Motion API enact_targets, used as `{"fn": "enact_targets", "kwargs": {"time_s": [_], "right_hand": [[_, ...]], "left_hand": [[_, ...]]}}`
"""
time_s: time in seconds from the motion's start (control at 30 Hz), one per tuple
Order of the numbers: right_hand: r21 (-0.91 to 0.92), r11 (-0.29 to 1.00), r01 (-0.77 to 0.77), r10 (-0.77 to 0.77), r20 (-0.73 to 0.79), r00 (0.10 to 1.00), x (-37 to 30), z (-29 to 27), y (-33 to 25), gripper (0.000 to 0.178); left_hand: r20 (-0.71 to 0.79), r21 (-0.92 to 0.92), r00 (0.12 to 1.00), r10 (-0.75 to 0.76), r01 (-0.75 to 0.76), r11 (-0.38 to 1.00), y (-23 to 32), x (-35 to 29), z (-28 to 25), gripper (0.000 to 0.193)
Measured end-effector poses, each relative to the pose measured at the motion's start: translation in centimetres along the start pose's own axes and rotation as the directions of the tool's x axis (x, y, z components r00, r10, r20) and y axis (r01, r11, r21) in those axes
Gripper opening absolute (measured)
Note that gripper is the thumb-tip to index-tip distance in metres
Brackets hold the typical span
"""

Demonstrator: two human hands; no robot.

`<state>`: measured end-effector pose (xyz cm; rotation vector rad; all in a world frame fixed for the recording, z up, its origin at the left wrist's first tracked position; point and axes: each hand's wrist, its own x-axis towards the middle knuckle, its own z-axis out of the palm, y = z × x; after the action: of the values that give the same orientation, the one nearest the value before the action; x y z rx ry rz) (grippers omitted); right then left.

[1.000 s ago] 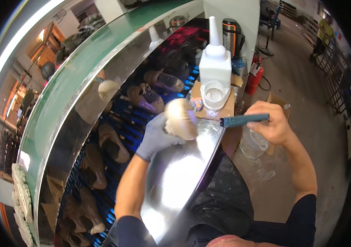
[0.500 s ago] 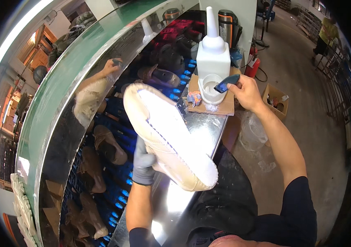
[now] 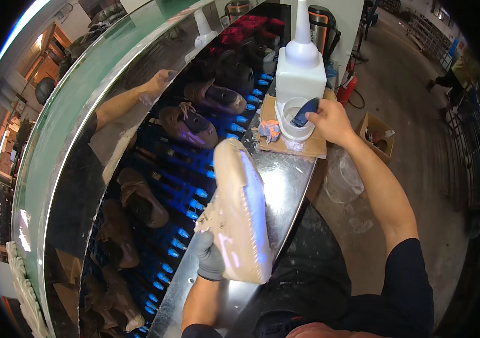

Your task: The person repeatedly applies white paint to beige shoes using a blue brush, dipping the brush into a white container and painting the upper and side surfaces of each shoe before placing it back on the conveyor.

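Glossy metal bench [image 3: 285, 186], matt cloth shoe [image 3: 240, 214], cardboard mat [image 3: 307, 147]

A grey concrete floor [image 3: 414, 107] lies beside the long steel workbench [image 3: 276, 186].

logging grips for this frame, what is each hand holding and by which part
The gloved left hand grips the beige shoe at its near end, sole facing up. The bare right hand holds a dark-handled brush by its handle, tip in the white cup.
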<state>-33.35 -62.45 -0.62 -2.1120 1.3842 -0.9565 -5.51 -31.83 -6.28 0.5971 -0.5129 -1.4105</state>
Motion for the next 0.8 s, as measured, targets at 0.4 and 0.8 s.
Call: {"fn": "enact_targets", "kwargs": {"time_s": [0.4, 0.8], "right_hand": [[0.863, 0.344, -0.37, 0.402, 0.22, 0.889, -1.5, 0.8, 5.2, 0.022], [0.905, 0.191, -0.381, 0.05, 0.379, 0.924, -10.2, -0.1, 1.0, 0.021]], "left_hand": [[0.031, -0.103, 0.975, -0.222, 0.224, 0.969, 1.9, 0.1, -0.7, 0.084], [0.099, 0.002, 0.961, -0.257, 0.258, 0.966, 1.6, 1.6, -3.2, 0.092]]}}
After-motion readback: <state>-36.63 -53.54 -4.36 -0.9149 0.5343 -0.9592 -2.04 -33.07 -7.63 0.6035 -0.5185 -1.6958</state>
